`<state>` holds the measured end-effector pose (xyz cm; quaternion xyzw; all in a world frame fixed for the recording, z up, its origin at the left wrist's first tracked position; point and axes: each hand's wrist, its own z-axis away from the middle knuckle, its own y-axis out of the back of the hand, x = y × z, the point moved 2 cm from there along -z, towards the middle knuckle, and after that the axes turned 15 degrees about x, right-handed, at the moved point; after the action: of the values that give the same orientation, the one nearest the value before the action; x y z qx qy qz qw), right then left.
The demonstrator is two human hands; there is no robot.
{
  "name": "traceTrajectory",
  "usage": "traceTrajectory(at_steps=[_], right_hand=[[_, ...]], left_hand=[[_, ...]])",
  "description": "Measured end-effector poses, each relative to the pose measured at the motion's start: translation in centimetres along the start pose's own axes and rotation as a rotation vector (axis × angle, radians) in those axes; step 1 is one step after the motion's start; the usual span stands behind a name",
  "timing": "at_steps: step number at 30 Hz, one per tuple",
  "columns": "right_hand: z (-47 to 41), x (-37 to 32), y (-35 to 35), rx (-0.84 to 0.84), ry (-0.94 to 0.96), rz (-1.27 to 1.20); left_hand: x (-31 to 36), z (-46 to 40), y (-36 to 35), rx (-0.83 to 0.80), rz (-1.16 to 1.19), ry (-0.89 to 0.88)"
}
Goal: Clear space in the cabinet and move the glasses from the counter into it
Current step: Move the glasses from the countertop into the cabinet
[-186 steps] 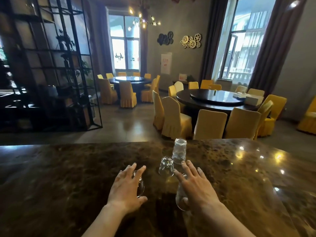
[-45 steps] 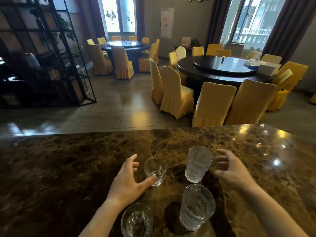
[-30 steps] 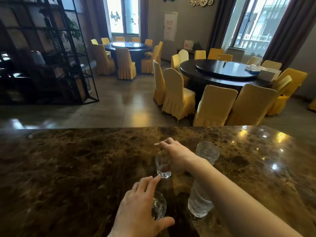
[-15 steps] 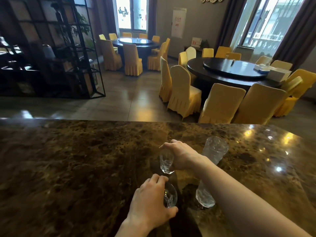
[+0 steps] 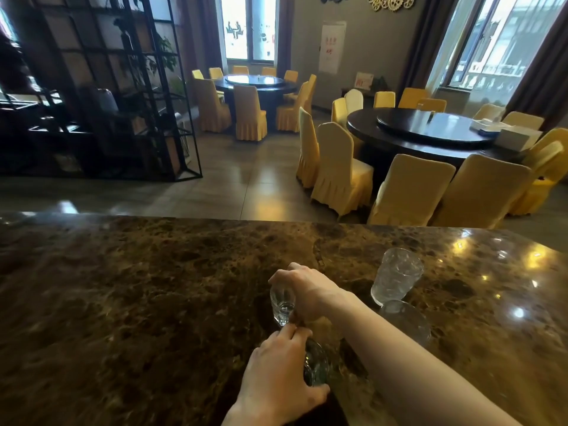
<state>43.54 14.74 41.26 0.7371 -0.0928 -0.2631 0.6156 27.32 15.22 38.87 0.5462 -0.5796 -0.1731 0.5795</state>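
Note:
Several clear glasses are on the dark marble counter. My right hand grips a small shot glass from above, reaching across to the left. Nearer to me, my left hand is closed around a second small glass. Two taller textured tumblers stand to the right: one farther back and one partly hidden behind my right forearm. No cabinet is in view.
Beyond the counter's far edge lies a dining room with round dark tables and yellow-covered chairs. A black metal shelf unit stands at the left. Bright windows light the back wall.
My right hand reached across and closed on the far small glass, and my left hand closed on the near one. In the last half second both hands hold the same grips.

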Motion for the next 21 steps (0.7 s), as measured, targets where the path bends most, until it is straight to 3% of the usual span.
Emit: traceTrajectory(at_steps=[8,12,17,19,21], right_hand=[[0.3,0.3,-0.1,-0.013,-0.009,-0.005],[0.8,1.1,3.1,0.006,-0.035,-0.09],[2.9,7.3,11.9,0.271,-0.075,-0.097],[3.9,10.5,14.2,0.286,-0.15,-0.003],[4.6,13.3,15.0,0.199,-0.24,0.09]], left_hand=[[0.5,-0.1,0.6,-0.017,0.013,-0.015],[0.9,-0.2,1.1,-0.062,-0.028,-0.046],[4.8,-1.6,2.8,0.151,-0.058,-0.181],[7.7,-2.8,2.8,0.204,0.031,-0.209],[10.4,-4.1,1.5,0.19,0.133,-0.221]])
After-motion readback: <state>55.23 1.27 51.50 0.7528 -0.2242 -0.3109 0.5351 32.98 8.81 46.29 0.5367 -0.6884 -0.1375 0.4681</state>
